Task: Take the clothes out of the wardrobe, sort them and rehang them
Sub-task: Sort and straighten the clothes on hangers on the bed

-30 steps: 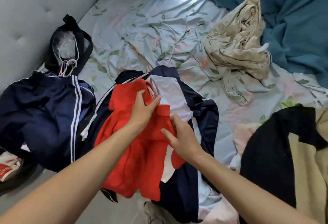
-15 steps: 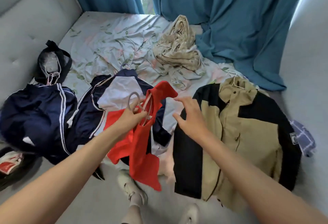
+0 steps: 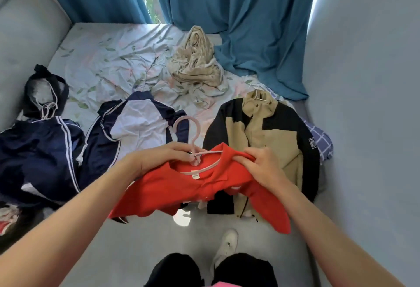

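I hold a red polo shirt [image 3: 193,192] up in front of me, over the edge of the bed. It hangs on a pink hanger [image 3: 193,132] whose hook points up and away. My left hand [image 3: 163,156] grips the hanger at its neck together with the shirt's left shoulder. My right hand [image 3: 261,164] pinches the collar and right shoulder of the shirt. Behind the shirt lie a navy and white jacket [image 3: 134,125] and a beige and black jacket [image 3: 272,132], the latter on a white hanger.
Navy trousers with white stripes [image 3: 38,150] and a black bag [image 3: 45,89] lie at the bed's left. A crumpled beige garment [image 3: 195,64] sits on the floral sheet [image 3: 109,59]. Blue curtains [image 3: 250,25] hang behind. My white shoe [image 3: 227,244] is on the floor.
I lifted the red shirt off the navy jacket and spread it out; my right hand, which was free half a second ago, now pinches its collar. The camera tilted down.
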